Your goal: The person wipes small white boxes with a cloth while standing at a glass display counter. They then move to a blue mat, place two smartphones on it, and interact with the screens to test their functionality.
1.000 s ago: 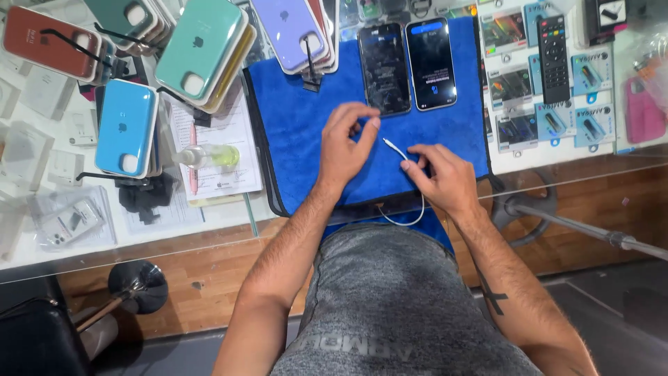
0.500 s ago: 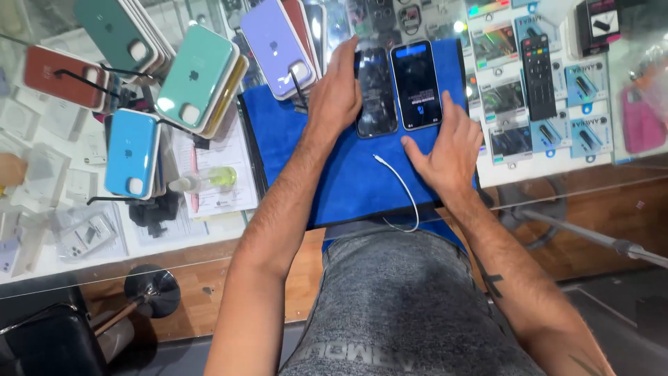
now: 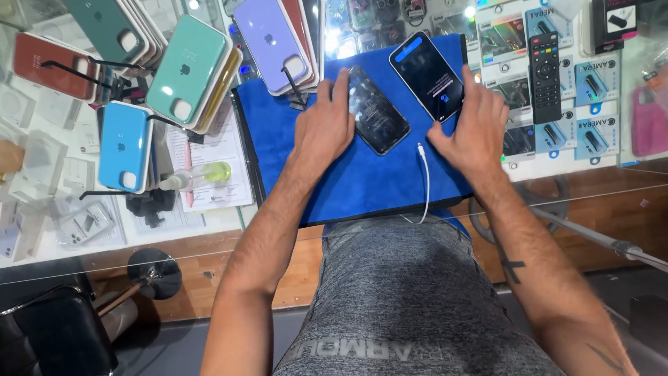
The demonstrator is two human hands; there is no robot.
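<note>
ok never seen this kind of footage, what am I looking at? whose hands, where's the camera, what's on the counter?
One view only, from a camera on a person's head, looking down at their own bare hands. No robot. The left hand rests on a dark phone; the right hand touches a second phone with a lit screen. Both phones lie on a blue cloth on a glass counter. A white cable lies loose between the hands. Left of the cloth are phone cases; right, a black remote.
</note>
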